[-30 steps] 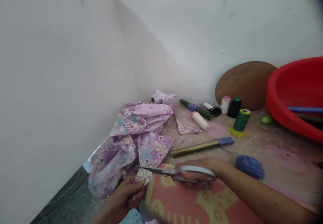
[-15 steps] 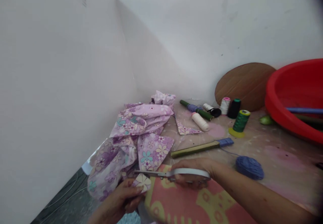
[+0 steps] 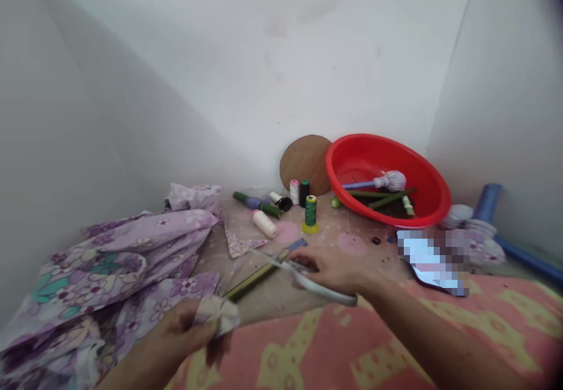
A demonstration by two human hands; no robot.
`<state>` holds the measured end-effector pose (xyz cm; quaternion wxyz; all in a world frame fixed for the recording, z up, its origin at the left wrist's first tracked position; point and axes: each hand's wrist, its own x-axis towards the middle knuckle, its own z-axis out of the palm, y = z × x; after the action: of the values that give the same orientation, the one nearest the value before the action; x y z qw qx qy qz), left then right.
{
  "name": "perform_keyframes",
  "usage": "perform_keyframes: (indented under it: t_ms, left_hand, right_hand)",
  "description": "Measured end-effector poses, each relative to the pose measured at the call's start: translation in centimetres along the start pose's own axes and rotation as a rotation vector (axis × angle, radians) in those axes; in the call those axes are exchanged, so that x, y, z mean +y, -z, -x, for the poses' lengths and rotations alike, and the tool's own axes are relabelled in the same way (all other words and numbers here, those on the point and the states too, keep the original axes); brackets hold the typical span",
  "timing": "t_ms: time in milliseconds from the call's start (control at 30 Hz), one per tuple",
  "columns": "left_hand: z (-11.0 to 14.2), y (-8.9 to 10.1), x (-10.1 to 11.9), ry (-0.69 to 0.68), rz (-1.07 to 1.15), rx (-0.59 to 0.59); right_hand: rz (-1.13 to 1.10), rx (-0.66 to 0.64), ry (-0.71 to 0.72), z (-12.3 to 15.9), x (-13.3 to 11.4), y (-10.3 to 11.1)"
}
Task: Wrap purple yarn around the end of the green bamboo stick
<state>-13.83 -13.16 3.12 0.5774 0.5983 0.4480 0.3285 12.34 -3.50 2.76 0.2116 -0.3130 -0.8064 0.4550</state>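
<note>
Pinching a small cream scrap of cloth (image 3: 220,315) between thumb and fingers, the left hand (image 3: 187,331) hung low beside a crumpled pile of lilac floral fabric (image 3: 176,234). The right hand (image 3: 336,271) was closed around a pair of metal scissors with pale, looped handles (image 3: 314,287), their blades pointing left, over a greenish split stick with a blue-wrapped end (image 3: 255,278). Scrap and blades stood apart; blur kept me from telling whether the blades were parted. Beyond the stick, a pink-ended white spool (image 3: 264,224) lay on the brownish, pink-patched surface (image 3: 352,243), near an upright green thread cone with a yellow base (image 3: 311,213). Over to the right, a round red plastic basin (image 3: 428,170) sat tilted, holding green sticks (image 3: 393,198). Nearest me spread a pink-and-yellow patterned cloth (image 3: 321,349).
</note>
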Motion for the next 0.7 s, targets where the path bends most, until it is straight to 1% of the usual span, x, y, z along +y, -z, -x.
perform_keyframes:
  t_ms: [67,133,233,300,400,467,600,700]
  left_hand:
    - [-3.3,-1.3,1.7,-0.036,0.012,0.028]
    - [-6.5,-2.5,2.4,-0.096,0.091,0.037]
    - [-10.5,-3.8,1.9,-0.154,0.214,0.104]
    - [-12.5,-4.3,1.1,-0.198,0.241,0.180]
    - [-14.2,-4.4,0.0,-0.255,0.197,0.325]
    - [-14.7,-4.3,-0.5,-0.283,0.175,0.384]
    - [-15.1,-4.1,-1.3,-0.279,0.163,0.433]
    - [-15.3,-4.5,-1.5,-0.258,0.186,0.437]
  right_hand:
    - [0.080,0.157,-0.042,1.5,1.2,2.2]
    - [0.200,0.288,-0.146,2.6,3.0,3.8]
    - [0.318,0.457,-0.279,3.5,5.6,5.1]
    - [0.413,0.558,-0.383,3.8,7.0,5.4]
    - [0.567,0.626,-0.503,3.9,8.2,5.2]
    - [0.629,0.640,-0.556,3.9,8.4,5.0]
    - [0.695,0.667,-0.680,3.9,8.2,4.6]
    - [0.734,0.634,-0.735,3.9,7.9,4.4]
